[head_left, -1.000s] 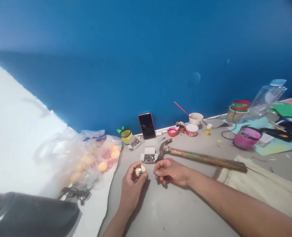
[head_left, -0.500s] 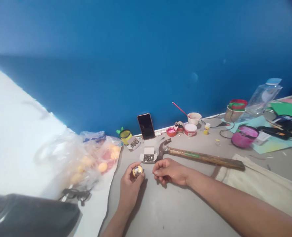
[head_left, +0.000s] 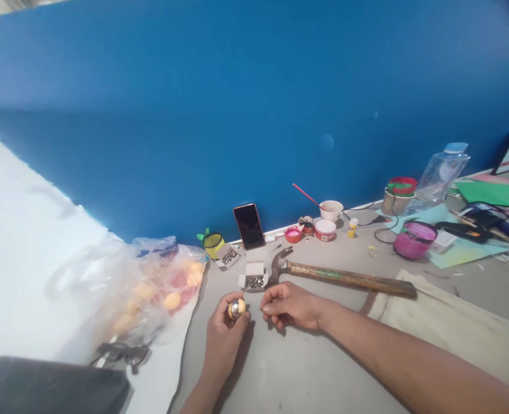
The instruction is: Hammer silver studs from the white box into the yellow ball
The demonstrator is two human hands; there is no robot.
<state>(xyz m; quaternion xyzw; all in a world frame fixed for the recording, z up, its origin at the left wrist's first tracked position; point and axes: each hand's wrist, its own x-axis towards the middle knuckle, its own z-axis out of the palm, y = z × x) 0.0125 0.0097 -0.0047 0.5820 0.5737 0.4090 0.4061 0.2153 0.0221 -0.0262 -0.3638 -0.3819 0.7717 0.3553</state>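
Observation:
My left hand (head_left: 222,339) is closed around a small yellow-orange ball (head_left: 234,315), which has shiny silver pieces set on its surface. To the right, a short gap away, my right hand (head_left: 295,306) is pinched with thumb against fingers. Whatever it may hold is too small to make out. Just beyond both hands stands an open white box (head_left: 254,282) of small silver metal pieces that look like thumbtacks. A second open box (head_left: 228,257) of similar pieces leans by a yellow cup (head_left: 212,246). Behind my right hand lies a claw hammer (head_left: 344,278) with a wooden handle.
Plastic bags (head_left: 151,287) with orange balls lie left. A phone (head_left: 249,226) leans on the blue wall. Paint pots (head_left: 325,230), a white bowl (head_left: 331,211), a purple cup (head_left: 415,240) and a clear bottle (head_left: 442,172) stand right. A beige cloth (head_left: 448,322) lies under the hammer's handle end.
The view has turned slightly, so everything sits a little further left and mostly lower. Both hands keep nearly the same pose, with the ball still in my left hand.

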